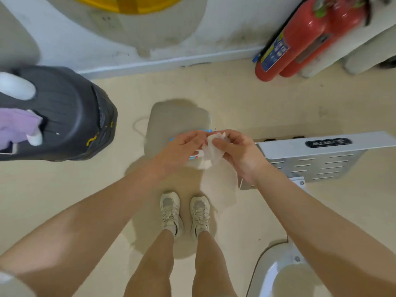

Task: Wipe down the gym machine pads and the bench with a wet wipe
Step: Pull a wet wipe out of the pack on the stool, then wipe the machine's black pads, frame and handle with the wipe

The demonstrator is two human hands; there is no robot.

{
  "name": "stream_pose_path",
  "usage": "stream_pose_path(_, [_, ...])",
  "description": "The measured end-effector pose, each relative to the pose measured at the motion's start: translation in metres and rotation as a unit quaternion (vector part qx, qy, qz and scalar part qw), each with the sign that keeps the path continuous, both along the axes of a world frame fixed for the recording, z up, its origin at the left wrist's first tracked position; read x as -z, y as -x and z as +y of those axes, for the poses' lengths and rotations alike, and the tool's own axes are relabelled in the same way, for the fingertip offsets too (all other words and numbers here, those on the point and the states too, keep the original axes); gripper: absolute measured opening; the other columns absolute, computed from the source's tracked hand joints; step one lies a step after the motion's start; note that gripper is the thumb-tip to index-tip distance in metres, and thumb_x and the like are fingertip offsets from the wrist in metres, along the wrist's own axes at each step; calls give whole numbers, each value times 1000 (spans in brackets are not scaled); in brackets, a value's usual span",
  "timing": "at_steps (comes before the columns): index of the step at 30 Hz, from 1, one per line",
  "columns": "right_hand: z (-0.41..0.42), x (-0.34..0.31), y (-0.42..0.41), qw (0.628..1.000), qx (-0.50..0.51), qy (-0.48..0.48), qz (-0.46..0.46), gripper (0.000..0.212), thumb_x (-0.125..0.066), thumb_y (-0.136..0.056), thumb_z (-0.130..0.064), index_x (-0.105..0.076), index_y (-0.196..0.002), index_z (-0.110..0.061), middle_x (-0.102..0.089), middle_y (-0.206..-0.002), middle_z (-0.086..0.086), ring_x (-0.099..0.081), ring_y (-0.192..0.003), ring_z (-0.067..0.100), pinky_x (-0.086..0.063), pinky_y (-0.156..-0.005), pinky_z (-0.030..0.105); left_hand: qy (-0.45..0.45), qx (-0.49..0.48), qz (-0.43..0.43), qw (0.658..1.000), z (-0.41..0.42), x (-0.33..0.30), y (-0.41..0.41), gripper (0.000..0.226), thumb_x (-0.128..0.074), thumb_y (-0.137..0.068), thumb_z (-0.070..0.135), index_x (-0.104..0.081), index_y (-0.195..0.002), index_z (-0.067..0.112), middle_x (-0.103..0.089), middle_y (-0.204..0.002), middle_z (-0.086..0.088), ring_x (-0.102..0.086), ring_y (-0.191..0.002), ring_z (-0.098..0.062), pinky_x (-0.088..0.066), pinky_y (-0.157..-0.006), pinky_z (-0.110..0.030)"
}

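Observation:
A white wet wipe [211, 152] hangs crumpled between both hands, held in front of me above the floor. My right hand [234, 152] pinches its upper right part. My left hand [184, 146] grips a blue and white wipe pack [194, 157] and touches the wipe's left edge; most of the pack is hidden under the fingers. A black ribbed padded seat [70, 116] sits at the left, about an arm's length from the hands. No bench is recognisable in view.
A white metal machine frame [317, 155] with slots juts in from the right, close to my right wrist. Two red fire extinguishers [300, 41] lean on the far wall. A purple cloth [15, 127] lies on the black seat. My shoes [184, 211] stand on beige floor.

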State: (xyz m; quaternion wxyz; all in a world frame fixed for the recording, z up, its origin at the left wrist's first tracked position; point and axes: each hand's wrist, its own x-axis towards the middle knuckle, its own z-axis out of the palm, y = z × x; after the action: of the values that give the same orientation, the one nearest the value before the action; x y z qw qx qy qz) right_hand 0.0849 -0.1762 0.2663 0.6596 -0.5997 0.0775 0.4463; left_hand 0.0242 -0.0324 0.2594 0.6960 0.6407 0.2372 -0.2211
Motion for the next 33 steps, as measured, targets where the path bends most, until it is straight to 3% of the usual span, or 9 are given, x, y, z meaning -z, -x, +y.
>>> stream_pose_path(5, [-17,-129,9,999,12,-5,-50,14,-57,-85,-5,-60,-72,-11,-62,-69,-3,-57,-67,10,-45,-65,20,-30,89,-65,993,8,-127,1,12,-60,-87,7,-62,-93,17,-64,-87,1,-59,-77,-5,-47,-73,-15])
stream_pose_path(9, [-30,-195,36,995,57,9,-85,18,-54,-86,1,-63,-78,-12,-68,-64,-10,-61,-62,3,-49,-64,14,-81,172,-109,976,2,-193,12,13,-65,-83,12,-63,-79,24,-63,-88,6,-57,-74,7,-44,-74,-6])
stream_pose_path(13, [-35,-242,91,980,110,65,-151,18,-60,-84,3,-60,-72,-12,-62,-55,-8,-57,-50,0,-48,-54,12,-85,282,-131,947,-4,-227,39,14,-64,-84,13,-65,-75,23,-62,-78,4,-55,-75,-8,-43,-79,-27])
stream_pose_path(15, [-39,-258,123,972,146,74,-169,21,-59,-83,5,-58,-70,-11,-61,-53,-10,-56,-48,-1,-46,-51,11,-75,317,-159,932,-11,-241,56,5,-63,-85,11,-62,-87,16,-60,-83,-2,-52,-78,-13,-43,-75,-25])
stream_pose_path(17, [-45,-273,159,968,167,81,-166,21,-59,-83,5,-57,-70,-11,-62,-56,-8,-57,-50,1,-46,-53,12,-70,374,-192,905,-23,-255,75,9,-64,-84,10,-63,-85,20,-57,-81,-3,-50,-76,-13,-43,-71,-23])
stream_pose_path(20, [-61,-291,214,955,218,135,-149,21,-63,-82,1,-56,-68,-14,-61,-66,2,-58,-60,13,-47,-63,23,-82,480,-212,847,-48,-273,101,21,-67,-82,15,-62,-63,22,-47,-67,-5,-41,-68,-17,-31,-64,-29])
stream_pose_path(23, [-88,-309,273,922,314,178,-137,11,-64,-82,-2,-59,-76,-11,-61,-78,10,-58,-70,20,-49,-69,27,-85,535,-240,806,-80,-283,125,18,-71,-79,16,-60,-70,4,-47,-72,-8,-42,-65,-16,-32,-63,-26])
stream_pose_path(28, [-141,-324,388,866,487,95,-60,13,-54,-90,-9,-57,-79,-14,-61,-81,2,-57,-75,14,-46,-75,24,-58,617,-247,745,-142,-297,178,24,-69,-70,33,-61,-73,11,-54,-73,-8,-48,-68,-16,-35,-67,-29])
stream_pose_path(33, [-178,-324,490,725,689,2,6,11,-47,-89,-5,-57,-89,-9,-61,-88,5,-61,-82,19,-51,-81,31,-35,674,-269,688,-210,-306,250,15,-61,-87,16,-59,-72,17,-54,-69,-2,-47,-65,-14,-36,-61,-27])
